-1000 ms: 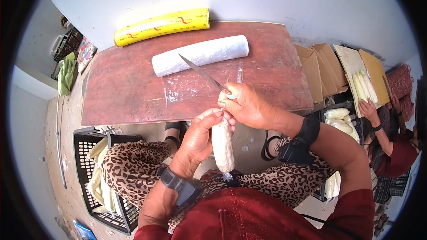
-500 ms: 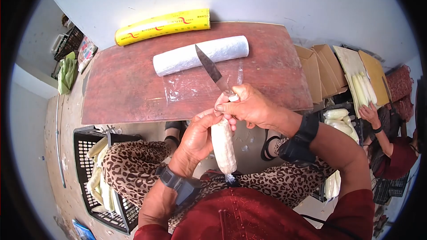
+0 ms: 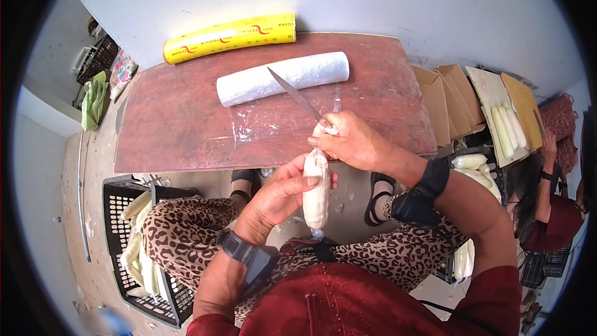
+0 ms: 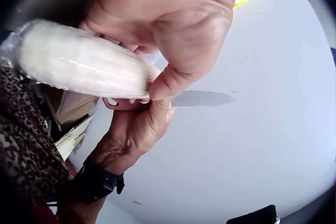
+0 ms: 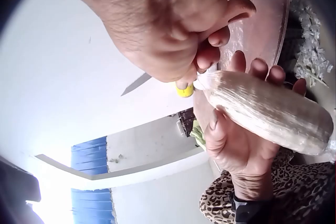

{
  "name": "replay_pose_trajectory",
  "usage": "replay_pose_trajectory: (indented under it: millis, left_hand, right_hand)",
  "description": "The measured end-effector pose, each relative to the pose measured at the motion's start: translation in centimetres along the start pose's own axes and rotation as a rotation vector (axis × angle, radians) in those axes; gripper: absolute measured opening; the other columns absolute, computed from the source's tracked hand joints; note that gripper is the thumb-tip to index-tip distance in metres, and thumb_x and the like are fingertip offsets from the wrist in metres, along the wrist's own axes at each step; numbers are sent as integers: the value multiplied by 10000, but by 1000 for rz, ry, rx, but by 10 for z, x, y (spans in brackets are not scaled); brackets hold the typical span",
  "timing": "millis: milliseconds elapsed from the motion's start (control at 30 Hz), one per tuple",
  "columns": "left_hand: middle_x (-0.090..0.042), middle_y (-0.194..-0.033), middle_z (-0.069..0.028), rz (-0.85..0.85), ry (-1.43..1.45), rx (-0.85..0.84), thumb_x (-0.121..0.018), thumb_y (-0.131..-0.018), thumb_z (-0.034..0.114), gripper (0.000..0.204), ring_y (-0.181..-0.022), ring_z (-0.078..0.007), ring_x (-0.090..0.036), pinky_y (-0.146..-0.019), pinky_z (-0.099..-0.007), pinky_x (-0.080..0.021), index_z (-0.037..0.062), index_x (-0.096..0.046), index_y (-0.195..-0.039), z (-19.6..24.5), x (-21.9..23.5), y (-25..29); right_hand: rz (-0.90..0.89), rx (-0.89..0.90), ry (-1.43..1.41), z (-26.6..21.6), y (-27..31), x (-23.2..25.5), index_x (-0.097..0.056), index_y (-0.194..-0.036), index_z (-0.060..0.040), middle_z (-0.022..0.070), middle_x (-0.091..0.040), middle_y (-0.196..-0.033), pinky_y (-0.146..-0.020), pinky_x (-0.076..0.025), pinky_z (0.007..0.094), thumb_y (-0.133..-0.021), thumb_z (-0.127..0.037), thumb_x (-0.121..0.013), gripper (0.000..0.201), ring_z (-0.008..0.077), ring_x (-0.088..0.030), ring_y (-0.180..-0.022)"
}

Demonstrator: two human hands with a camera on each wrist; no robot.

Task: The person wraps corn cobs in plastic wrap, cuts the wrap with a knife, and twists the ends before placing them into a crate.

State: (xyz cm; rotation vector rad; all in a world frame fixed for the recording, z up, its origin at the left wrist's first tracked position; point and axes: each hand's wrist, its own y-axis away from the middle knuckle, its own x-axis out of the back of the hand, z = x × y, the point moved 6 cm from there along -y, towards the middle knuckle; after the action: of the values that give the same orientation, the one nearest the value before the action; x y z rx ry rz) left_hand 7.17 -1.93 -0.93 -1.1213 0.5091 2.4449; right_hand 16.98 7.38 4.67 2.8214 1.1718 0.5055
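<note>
My left hand holds an ear of pale corn, thumb across its upper side and fingers behind. Clear film wraps the corn, bunched at its lower end and gathered to a point on top. At that top end my right hand pinches the film while also gripping a knife. The blade points up and left, over the table. In the right wrist view the left fingers spread along the corn, and the right fingertips are at its gathered tip.
On the red-brown table lie a white film roll, a loose film sheet and a yellow printed tube. A black crate of corn stands at left. Cardboard and another person's hand are at right.
My left hand's thumb has gone from the corn's top end down onto its side. The corn sits slightly higher. The knife blade has turned. The other person's hand has left the corn on the board.
</note>
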Motion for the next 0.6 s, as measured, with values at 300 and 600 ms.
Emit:
replay_pose_trajectory:
  millis: [300, 600]
  left_hand:
    - [-621, -1157, -104, 102, -62, -29, -668, -855, 49, 443, -1085, -218, -606, -954, -369, -488, 16, -522, -1272, 1, 3, 3]
    - [-626, -1138, -51, 233, -212, -178, -686, -854, 13, 396, -1035, -142, -589, -932, -314, -474, 25, -558, -1229, 11, 5, 3]
  right_hand:
    - [97, 5, 256, -9, 3, 6, -562, -772, -3, 26, -558, -641, -525, -425, 276, -899, -198, -656, 250, 58, -500, -632]
    - [163, -163, 67, 9, 2, 2, -618, -825, 4, 50, -628, -741, -561, -471, 272, -895, -208, -670, 229, 77, -564, -684]
